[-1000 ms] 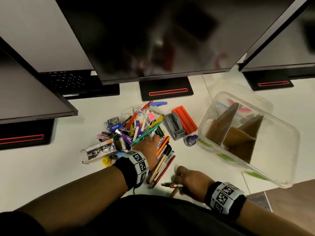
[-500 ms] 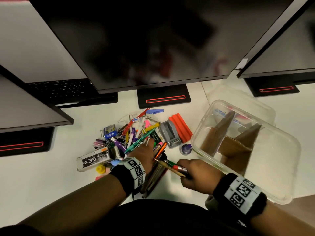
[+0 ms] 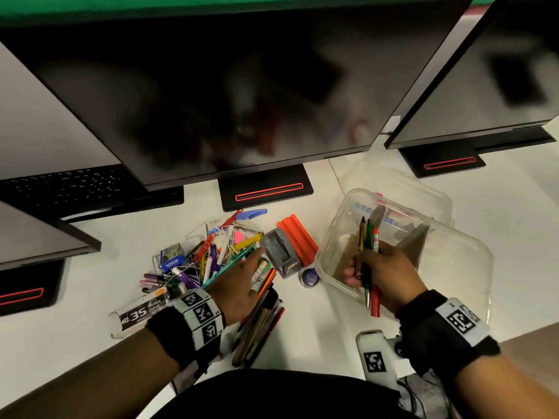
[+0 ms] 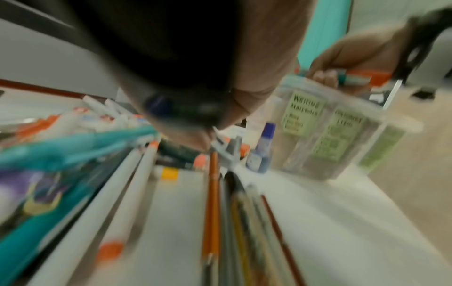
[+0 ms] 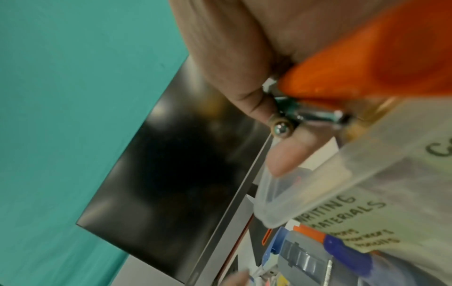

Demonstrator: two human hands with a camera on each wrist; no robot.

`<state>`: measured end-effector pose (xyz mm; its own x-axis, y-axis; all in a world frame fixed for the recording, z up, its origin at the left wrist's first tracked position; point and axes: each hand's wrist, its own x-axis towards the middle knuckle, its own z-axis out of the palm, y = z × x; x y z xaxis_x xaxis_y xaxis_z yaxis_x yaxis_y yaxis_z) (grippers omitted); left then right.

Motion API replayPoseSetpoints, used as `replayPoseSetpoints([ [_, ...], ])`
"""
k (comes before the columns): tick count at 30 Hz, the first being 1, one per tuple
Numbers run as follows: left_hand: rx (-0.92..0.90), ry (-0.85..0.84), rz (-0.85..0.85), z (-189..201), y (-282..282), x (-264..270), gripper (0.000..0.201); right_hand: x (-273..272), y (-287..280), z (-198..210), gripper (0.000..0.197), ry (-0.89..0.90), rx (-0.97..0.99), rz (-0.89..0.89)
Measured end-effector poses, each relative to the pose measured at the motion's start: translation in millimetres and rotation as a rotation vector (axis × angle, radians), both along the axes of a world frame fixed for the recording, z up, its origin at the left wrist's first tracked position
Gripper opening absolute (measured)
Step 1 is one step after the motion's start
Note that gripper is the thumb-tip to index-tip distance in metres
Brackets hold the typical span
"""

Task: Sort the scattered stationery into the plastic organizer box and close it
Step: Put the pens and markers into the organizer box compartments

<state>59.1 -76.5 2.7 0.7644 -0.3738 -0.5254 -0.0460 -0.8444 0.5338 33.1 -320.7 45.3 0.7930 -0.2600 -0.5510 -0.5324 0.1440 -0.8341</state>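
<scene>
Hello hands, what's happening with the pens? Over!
Right hand grips three pens over the open box. Left hand rests on the pile. Nothing blocking.

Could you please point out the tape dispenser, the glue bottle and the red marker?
tape dispenser [image 3: 279,254], head view, grey body.
glue bottle [image 3: 309,277], head view, purple cap.
red marker [image 3: 375,293], head view, lower barrel below the right hand.

Stationery pile and open organizer box

Scattered stationery [image 3: 211,261] lies heaped at centre frame; the clear plastic organizer box [image 3: 472,267] stands open at right, cardboard dividers inside, with three pens [image 3: 369,261] held upright over its near-left compartment.
</scene>
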Motion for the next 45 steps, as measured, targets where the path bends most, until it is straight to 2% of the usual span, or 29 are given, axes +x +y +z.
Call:
replayPoseSetpoints([
  [6,-0.252,-0.018,0.117,62,-33,18,0.075,13,0,-5,0.013,-0.051,-0.071,0.028],
  [9,-0.380,0.034,0.145,81,-61,27,0.052,16,2,-7,0.024,-0.079,-0.204,0.025],
  [12,-0.499,0.089,0.191,86,-92,32,0.038,17,6,-2,0.031,-0.106,-0.269,0.050],
  [15,-0.567,0.159,0.245,81,-117,35,0.039,13,6,4,0.042,-0.128,-0.225,-0.001],
  [17,-0.535,0.104,0.211,76,-130,37,0.043,7,0,4,0.048,-0.171,-0.289,-0.011],
  [21,-0.300,-0.019,0.073,64,-148,44,0.062,-7,-23,-5,0.041,-0.165,-0.315,-0.019],
  [24,-0.236,0.018,0.009,50,-150,46,0.061,-11,-29,-8,0.023,-0.118,-0.375,0.106],
  [27,-0.292,0.001,-0.033,44,-141,45,0.049,-8,-27,-5,0.020,-0.111,-0.442,0.199],
  [29,-0.331,-0.120,0.001,43,-132,45,0.046,-2,-23,-2,0.016,-0.109,-0.523,0.268],
  [32,-0.166,-0.309,0.006,42,-118,48,0.048,11,-13,-1,0.019,-0.093,-0.659,0.399],
  [34,-0.081,-0.244,-0.001,39,-112,47,0.053,20,-2,0,0.025,-0.048,-0.807,0.564],
  [36,-0.069,-0.187,0.002,36,-108,43,0.052,28,9,2,0.019,-0.023,-0.882,0.710],
  [39,-0.079,-0.209,0.017,32,-99,38,0.055,40,22,8,0.024,-0.009,-0.904,0.878],
  [42,-0.152,-0.154,0.078,29,-82,37,0.059,45,34,10,0.029,-0.018,-0.920,1.012],
  [45,-0.212,-0.137,0.113,27,-67,36,0.063,39,38,13,0.024,-0.055,-0.890,1.057],
])
